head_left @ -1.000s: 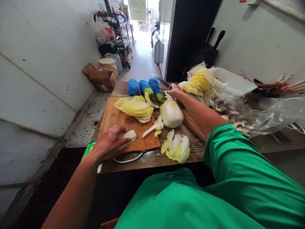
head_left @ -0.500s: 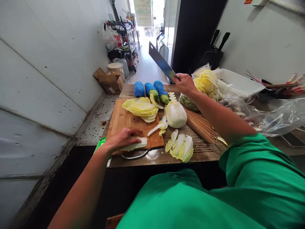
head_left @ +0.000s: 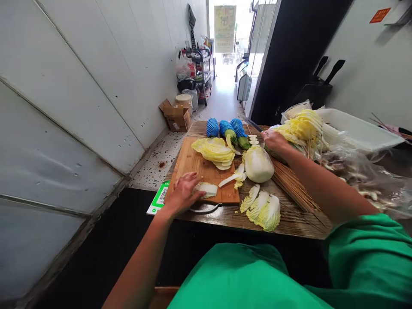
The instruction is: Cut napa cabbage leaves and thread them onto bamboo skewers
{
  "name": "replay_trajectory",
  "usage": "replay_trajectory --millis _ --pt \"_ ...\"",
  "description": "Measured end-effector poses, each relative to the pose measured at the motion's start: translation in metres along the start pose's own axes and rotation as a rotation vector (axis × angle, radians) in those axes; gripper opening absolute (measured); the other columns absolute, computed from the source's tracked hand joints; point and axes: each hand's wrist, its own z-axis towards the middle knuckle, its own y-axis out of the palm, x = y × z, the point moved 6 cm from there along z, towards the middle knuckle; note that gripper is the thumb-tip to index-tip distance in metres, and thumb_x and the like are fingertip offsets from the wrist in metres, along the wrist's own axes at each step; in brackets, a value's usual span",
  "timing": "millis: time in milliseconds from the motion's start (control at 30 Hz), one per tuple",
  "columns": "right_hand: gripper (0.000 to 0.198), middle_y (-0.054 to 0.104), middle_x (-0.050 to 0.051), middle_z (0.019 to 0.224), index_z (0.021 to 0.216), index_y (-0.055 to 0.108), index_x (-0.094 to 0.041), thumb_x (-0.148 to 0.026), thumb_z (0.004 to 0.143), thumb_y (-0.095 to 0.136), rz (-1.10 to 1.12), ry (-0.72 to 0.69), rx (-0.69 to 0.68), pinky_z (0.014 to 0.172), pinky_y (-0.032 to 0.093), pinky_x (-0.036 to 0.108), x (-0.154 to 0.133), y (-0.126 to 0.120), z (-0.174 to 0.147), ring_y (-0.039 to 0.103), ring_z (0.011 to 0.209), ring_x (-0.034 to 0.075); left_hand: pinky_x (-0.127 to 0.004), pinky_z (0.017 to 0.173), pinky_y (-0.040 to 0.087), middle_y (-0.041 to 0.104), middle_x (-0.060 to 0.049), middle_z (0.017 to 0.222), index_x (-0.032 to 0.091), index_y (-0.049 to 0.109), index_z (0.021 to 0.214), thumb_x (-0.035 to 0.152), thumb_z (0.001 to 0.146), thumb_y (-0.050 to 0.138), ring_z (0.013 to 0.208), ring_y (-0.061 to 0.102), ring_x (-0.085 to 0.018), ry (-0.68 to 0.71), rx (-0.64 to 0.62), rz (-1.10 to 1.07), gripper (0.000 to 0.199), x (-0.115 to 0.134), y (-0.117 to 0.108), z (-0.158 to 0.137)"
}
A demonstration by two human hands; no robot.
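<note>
On the wooden cutting board (head_left: pixel 189 165), near its front edge, lies a short, pale piece of napa cabbage leaf (head_left: pixel 209 189). The left hand (head_left: pixel 185 191) is at the left end of this piece, fingers extended and thumb along the near side; whether they pinch it or merely rest there cannot be told. The right hand (head_left: pixel 273 141) is clenched around the handle of a kitchen knife (head_left: pixel 253 124), held out near the far side of the tabletop (head_left: pixel 299 226), the blade pointing away and to the left, seen nearly edge-on.

A stack of yellow cabbage leaves (head_left: pixel 213 150) occupies the far part of the board. A narrow leaf strip (head_left: pixel 229 180) lies across the board's right edge. Just beside the board stands a trimmed cabbage head (head_left: pixel 258 165); nearer the front, overlapping leaf pieces (head_left: pixel 262 209) lie on the wood. Beyond the stack are three vegetables in blue foam netting (head_left: pixel 213 128), green ends exposed on two. Noted to the right: a bundle of thin wooden skewers (head_left: pixel 294 185), skewered yellow leaves (head_left: pixel 304 125) and a white plastic tray (head_left: pixel 363 133).
</note>
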Motion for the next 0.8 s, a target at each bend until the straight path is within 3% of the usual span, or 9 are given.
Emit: replay_trajectory --millis 67,200,333,400,500,600,700,800 --pt "0.030 0.056 0.007 0.112 0.114 0.053 -0.015 -0.031 0.088 0.052 0.005 0.036 -0.018 0.078 0.050 0.040 -0.001 0.014 0.011 0.058 0.093 0.019 -0.049 0.101 0.030 0.046 -0.014 0.133 0.021 0.058 0.114 0.041 0.077 0.058 0.126 0.037 -0.029 0.005 -0.058 0.029 0.043 0.005 0.009 0.003" --pt "0.030 0.059 0.008 0.109 0.112 0.055 -0.014 -0.034 0.089 0.051 0.023 0.072 -0.001 0.077 0.049 0.039 -0.006 0.025 0.016 0.059 0.091 0.019 -0.043 0.099 0.035 0.052 -0.012 0.127 0.019 0.057 0.110 0.037 0.076 0.060 0.119 0.045 -0.025 -0.006 -0.044 -0.038 0.039 0.007 0.007 0.003" --pt "0.038 0.065 0.011 0.102 0.112 0.057 -0.017 -0.044 0.090 0.041 0.034 0.016 0.097 0.074 0.045 0.034 -0.016 0.004 0.003 0.060 0.092 0.024 -0.049 0.099 0.032 0.044 -0.014 0.135 0.020 0.050 0.120 0.040 0.074 0.062 0.122 0.041 -0.030 -0.058 0.091 0.105 0.052 0.007 -0.005 0.001" --pt "0.041 0.065 0.011 0.105 0.118 0.054 -0.020 -0.044 0.092 0.035 0.032 -0.040 0.152 0.074 0.042 0.031 -0.023 -0.013 -0.009 0.060 0.094 0.025 -0.049 0.099 0.032 0.045 -0.014 0.134 0.020 0.053 0.118 0.038 0.077 0.059 0.121 0.041 -0.030 -0.060 0.152 0.182 0.045 0.009 -0.007 -0.002" --pt "0.044 0.065 0.010 0.107 0.122 0.051 -0.023 -0.046 0.092 0.030 0.016 -0.116 0.189 0.072 0.039 0.030 -0.030 -0.033 -0.028 0.059 0.095 0.025 -0.043 0.097 0.036 0.056 -0.011 0.123 0.020 0.057 0.113 0.035 0.084 0.049 0.116 0.047 -0.026 0.084 0.059 0.157 0.033 0.020 0.005 -0.009" --pt "0.039 0.066 0.008 0.105 0.116 0.056 -0.024 -0.043 0.090 0.036 -0.004 -0.164 0.156 0.068 0.038 0.028 -0.032 -0.039 -0.039 0.060 0.091 0.024 -0.045 0.101 0.033 0.053 -0.012 0.127 0.019 0.054 0.119 0.037 0.087 0.043 0.123 0.041 -0.026 0.153 0.022 0.170 0.038 0.028 0.017 -0.022" --pt "0.035 0.069 0.007 0.094 0.102 0.063 -0.022 -0.036 0.091 0.034 -0.022 -0.186 0.090 0.062 0.037 0.026 -0.032 -0.036 -0.045 0.061 0.081 0.022 -0.049 0.103 0.028 0.043 -0.014 0.136 0.021 0.050 0.126 0.044 0.085 0.043 0.127 0.034 -0.029 0.075 0.113 0.252 0.047 0.029 0.023 -0.035" --pt "0.036 0.069 0.007 0.080 0.091 0.064 -0.018 -0.031 0.092 0.030 -0.043 -0.237 0.017 0.057 0.036 0.025 -0.045 -0.033 -0.059 0.061 0.070 0.020 -0.052 0.104 0.023 0.046 -0.014 0.133 0.023 0.045 0.130 0.045 0.084 0.045 0.125 0.035 -0.031 -0.011 0.211 0.312 0.051 0.032 0.029 -0.045"
